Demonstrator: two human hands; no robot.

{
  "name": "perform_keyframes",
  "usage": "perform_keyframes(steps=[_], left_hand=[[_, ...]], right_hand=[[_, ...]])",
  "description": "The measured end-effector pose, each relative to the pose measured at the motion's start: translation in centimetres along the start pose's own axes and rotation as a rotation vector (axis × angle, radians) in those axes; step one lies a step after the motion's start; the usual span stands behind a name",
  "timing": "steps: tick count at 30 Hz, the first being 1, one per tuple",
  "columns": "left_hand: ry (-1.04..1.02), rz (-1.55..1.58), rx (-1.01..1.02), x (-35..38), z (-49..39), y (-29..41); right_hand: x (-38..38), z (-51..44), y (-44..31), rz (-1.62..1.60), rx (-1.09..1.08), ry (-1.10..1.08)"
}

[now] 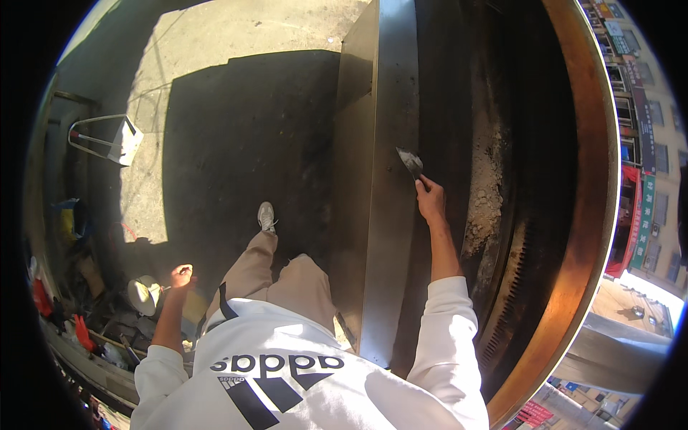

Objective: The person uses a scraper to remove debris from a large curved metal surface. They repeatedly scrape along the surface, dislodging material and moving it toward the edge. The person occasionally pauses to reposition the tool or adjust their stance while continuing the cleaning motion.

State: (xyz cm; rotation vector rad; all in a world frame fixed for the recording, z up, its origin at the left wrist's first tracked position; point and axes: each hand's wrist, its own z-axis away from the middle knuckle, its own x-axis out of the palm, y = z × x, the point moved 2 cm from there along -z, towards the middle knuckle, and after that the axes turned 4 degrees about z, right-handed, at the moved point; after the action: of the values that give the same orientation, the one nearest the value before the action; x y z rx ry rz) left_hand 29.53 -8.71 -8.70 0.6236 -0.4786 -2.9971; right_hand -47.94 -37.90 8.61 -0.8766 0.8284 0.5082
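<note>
My right hand (431, 200) grips a scraper (409, 160) with a flat metal blade, pale residue showing on it. The blade is above or on the long metal ledge (394, 226); contact is unclear. Beyond that hand, a strip of pale, crumbly debris (485, 201) lies along a dark trough (443, 107). A toothed metal strip (505, 301) runs beside the debris. Out to my left, my left hand (181, 275) hangs with curled fingers and nothing visible in them. A round pale container (143, 295) is the thing nearest to it.
A brown curved metal edge (578, 263) bounds the trough on the right. On the left stands a long-handled dustpan (126, 142). Assorted clutter, including a red bag (83, 333), lies at lower left. Shaded floor (242, 134) stretches ahead of my shoe (266, 216).
</note>
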Motion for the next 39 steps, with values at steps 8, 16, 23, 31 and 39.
perform_keyframes(steps=[8, 16, 23, 31, 39], left_hand=[[-0.143, 0.033, 0.193, 3.6, -0.5, 7.0], [-0.013, -0.003, 0.298, 1.9, -0.9, 10.1], [0.081, 0.014, 0.242, 2.6, 1.7, 13.1], [-0.07, -0.028, 0.128, 6.9, 2.5, 13.4], [-0.05, -0.082, 0.165, 7.6, 3.0, 15.7]], right_hand=[[4.7, 15.7, 12.4, -0.077, 0.033, 0.115], [3.8, 2.3, 3.1, -0.09, -0.015, 0.13], [1.1, -12.0, -9.4, -0.14, -0.228, 0.2], [2.2, 4.1, 0.1, -0.124, 0.047, 0.119], [1.8, 7.6, 5.1, -0.118, 0.117, 0.037]])
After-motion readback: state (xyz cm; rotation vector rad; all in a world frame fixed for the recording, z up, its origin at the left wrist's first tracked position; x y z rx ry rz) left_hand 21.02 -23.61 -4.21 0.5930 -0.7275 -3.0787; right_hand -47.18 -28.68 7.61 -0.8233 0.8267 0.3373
